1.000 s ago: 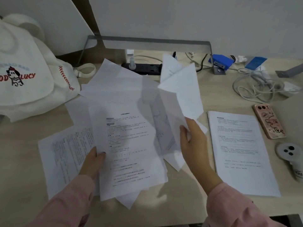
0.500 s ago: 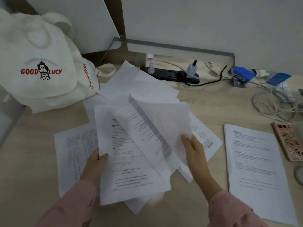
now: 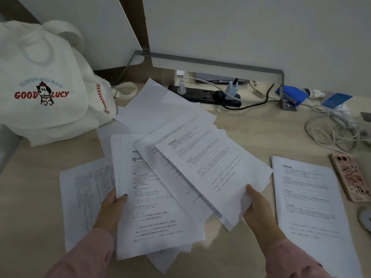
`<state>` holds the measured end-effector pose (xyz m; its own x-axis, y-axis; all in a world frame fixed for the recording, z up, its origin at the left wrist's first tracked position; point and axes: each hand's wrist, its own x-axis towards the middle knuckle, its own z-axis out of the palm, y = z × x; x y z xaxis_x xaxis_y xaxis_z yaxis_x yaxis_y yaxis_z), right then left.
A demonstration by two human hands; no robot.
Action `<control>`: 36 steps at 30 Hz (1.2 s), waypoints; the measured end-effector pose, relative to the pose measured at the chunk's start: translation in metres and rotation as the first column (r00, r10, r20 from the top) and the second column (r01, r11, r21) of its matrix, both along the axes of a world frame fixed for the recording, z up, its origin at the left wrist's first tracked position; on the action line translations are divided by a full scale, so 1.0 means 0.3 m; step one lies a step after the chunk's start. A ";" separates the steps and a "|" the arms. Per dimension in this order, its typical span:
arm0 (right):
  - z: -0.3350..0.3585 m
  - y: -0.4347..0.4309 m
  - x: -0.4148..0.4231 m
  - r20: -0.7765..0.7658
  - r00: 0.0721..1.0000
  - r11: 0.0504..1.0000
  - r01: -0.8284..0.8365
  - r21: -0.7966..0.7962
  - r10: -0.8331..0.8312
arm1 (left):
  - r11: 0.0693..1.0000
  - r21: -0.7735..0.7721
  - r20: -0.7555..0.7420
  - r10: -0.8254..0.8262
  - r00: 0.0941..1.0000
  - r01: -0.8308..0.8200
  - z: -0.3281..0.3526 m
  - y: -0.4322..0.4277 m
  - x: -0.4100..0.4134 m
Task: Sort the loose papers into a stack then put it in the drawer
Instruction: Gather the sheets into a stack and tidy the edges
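On desk (image 3: 241,125), two hands (image 3: 112,209) grip fanned papers (image 3: 180,177).

A white tote bag (image 3: 40,85) sits at ten o'clock, a black power strip (image 3: 202,96) at twelve, a phone (image 3: 350,177) at three.

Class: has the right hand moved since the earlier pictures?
Yes. The right hand has swung right, laying its sheets down nearer the neat stack.
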<state>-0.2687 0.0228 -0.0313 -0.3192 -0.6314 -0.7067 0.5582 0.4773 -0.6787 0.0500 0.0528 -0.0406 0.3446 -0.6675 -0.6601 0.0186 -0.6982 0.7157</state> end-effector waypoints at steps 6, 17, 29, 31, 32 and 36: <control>0.034 -0.017 -0.046 0.024 0.995 0.994 0.096 -0.056 -0.095 | 1.000 0.027 -0.012 0.013 1.000 -0.013 -0.028 -0.005 0.011; 0.043 0.044 0.179 0.113 0.950 0.948 -0.304 0.098 0.292 | 0.998 0.032 -0.115 0.062 0.991 -0.058 -0.023 -0.006 0.003; 0.020 0.115 0.337 0.235 0.632 0.600 -0.775 0.198 0.738 | 0.997 -0.040 -0.121 0.058 0.991 -0.063 -0.001 -0.005 -0.057; 0.020 0.100 0.291 -0.009 0.742 0.721 -0.649 0.242 0.671 | 0.998 -0.038 -0.110 0.054 0.992 -0.059 -0.006 0.000 -0.049; 0.017 0.091 0.259 -0.188 0.792 0.808 -0.537 0.241 0.582 | 0.998 -0.038 -0.107 0.052 0.993 -0.056 -0.009 0.001 -0.043; 0.004 0.033 0.130 -0.466 0.828 0.950 -0.245 0.195 0.310 | 0.999 -0.037 -0.110 0.034 0.993 -0.038 -0.018 0.009 -0.020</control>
<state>-0.2298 0.0328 -0.0300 -0.4653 -0.6651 -0.5840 0.0037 0.6584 -0.7527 0.0441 0.0555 -0.0461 0.2960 -0.6819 -0.6689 0.1226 -0.6674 0.7345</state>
